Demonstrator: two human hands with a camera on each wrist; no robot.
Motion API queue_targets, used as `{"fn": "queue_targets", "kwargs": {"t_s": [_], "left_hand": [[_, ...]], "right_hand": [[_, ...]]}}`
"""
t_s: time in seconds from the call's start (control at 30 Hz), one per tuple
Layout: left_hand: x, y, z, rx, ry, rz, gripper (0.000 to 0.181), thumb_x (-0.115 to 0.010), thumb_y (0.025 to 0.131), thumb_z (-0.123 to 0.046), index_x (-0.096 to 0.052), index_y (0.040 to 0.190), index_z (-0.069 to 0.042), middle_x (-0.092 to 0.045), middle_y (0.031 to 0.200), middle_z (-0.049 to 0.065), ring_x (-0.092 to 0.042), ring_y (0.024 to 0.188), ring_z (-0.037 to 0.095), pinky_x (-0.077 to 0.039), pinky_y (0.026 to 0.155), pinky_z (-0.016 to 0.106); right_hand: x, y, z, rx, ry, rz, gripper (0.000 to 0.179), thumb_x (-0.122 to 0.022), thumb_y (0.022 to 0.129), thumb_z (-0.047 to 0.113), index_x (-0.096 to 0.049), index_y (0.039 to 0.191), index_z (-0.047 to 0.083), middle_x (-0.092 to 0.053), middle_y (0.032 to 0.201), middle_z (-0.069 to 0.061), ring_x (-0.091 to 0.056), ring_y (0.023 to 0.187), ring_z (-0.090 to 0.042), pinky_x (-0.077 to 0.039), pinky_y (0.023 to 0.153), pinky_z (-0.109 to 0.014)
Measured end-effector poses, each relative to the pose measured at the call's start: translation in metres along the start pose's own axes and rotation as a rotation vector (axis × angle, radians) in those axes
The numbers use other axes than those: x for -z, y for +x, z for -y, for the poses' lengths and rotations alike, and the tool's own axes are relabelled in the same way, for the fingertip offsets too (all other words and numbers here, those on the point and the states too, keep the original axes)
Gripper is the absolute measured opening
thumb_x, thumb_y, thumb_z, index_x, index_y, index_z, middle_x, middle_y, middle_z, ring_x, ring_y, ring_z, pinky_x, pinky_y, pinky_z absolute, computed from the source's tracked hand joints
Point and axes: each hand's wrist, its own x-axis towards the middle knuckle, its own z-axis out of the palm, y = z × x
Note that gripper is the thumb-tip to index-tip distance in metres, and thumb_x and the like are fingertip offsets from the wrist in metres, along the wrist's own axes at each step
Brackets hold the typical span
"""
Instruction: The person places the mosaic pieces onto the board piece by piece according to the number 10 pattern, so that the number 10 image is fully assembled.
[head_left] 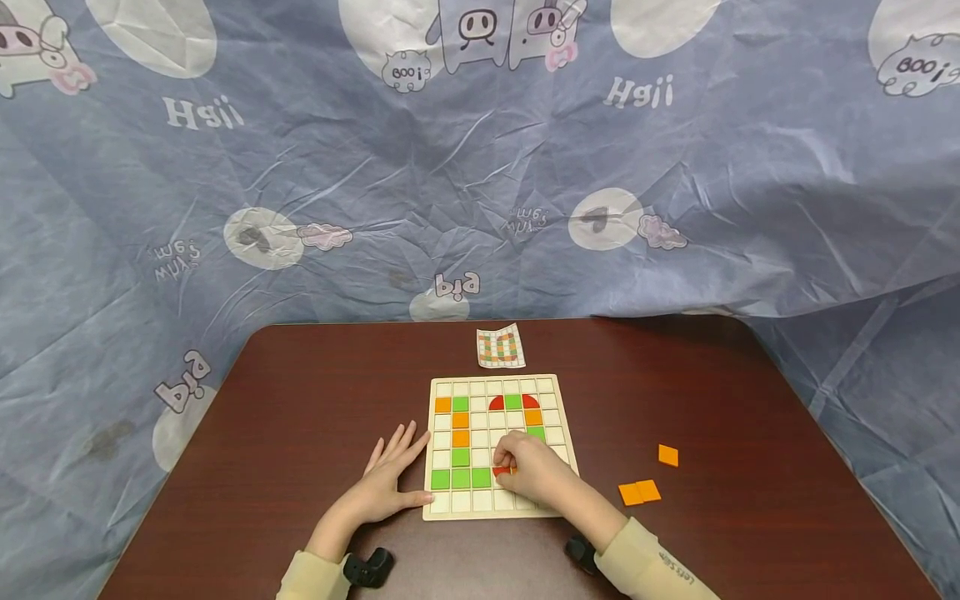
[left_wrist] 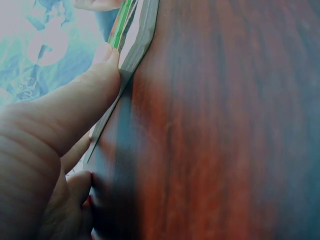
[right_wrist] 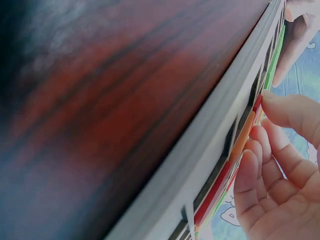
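A pale grid board (head_left: 472,515) lies on the table, with green, orange and red pieces in some of its cells. My left hand (head_left: 386,483) rests flat at the board's left side, fingers spread, its thumb touching the edge. Over the lower middle of the board is my right hand (head_left: 536,468), its fingers loosely bent. In the right wrist view, the right thumb touches a red piece (right_wrist: 257,102) set in the grid. The other fingertips are near an orange tile (right_wrist: 242,134) beside it. The hand hides several cells in the head view.
A small pattern card (head_left: 501,347) lies beyond the board. Three loose orange tiles lie to the right: two touching (head_left: 640,492) and a single tile (head_left: 668,455) farther back. A blue printed cloth (head_left: 450,167) hangs behind the table.
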Motion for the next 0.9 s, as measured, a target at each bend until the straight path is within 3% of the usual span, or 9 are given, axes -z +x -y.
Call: {"fn": "queue_targets", "kwargs": {"t_s": [0.3,0.5,0.73,0.9], "left_hand": [[-0.001,-0.001,0.001,0.0,-0.005,-0.01,0.093,-0.079,0.081,-0.037,-0.03,0.156,-0.012,-0.011,0.165,0.018,-0.003,0.153,0.04,0.002,0.12,0.061],[0.0,-0.001,0.001,0.002,0.0,-0.006,0.093,-0.079,0.082,-0.037,-0.029,0.156,-0.013,-0.011,0.165,0.018,-0.004,0.153,0.039,0.002,0.12,0.061],[0.001,-0.001,0.001,0.0,-0.012,-0.009,0.093,-0.079,0.082,-0.037,-0.029,0.157,-0.013,-0.011,0.165,0.018,-0.003,0.153,0.039,0.003,0.12,0.062],[0.0,-0.001,0.004,-0.003,-0.002,-0.001,0.093,-0.077,0.083,-0.039,-0.027,0.157,-0.014,-0.01,0.165,0.017,-0.003,0.153,0.039,0.003,0.119,0.062]], "right_hand": [[0.005,-0.003,-0.008,-0.053,0.062,-0.026,0.016,-0.08,0.077,0.005,-0.066,0.082,0.01,-0.058,0.077,0.003,-0.053,0.071,-0.007,-0.046,0.063,-0.018],[0.033,-0.012,-0.03,-0.204,0.168,-0.094,0.011,-0.079,0.081,0.01,-0.069,0.086,0.011,-0.061,0.077,0.005,-0.055,0.07,-0.006,-0.048,0.063,-0.018],[0.074,-0.041,-0.066,-0.376,0.238,-0.205,0.015,-0.075,0.088,0.016,-0.072,0.098,0.007,-0.071,0.088,-0.003,-0.064,0.079,-0.012,-0.053,0.068,-0.02],[0.095,-0.069,-0.094,-0.425,0.156,-0.273,0.018,-0.074,0.089,0.018,-0.072,0.103,0.007,-0.074,0.095,-0.007,-0.066,0.079,-0.009,-0.053,0.067,-0.02]]}}
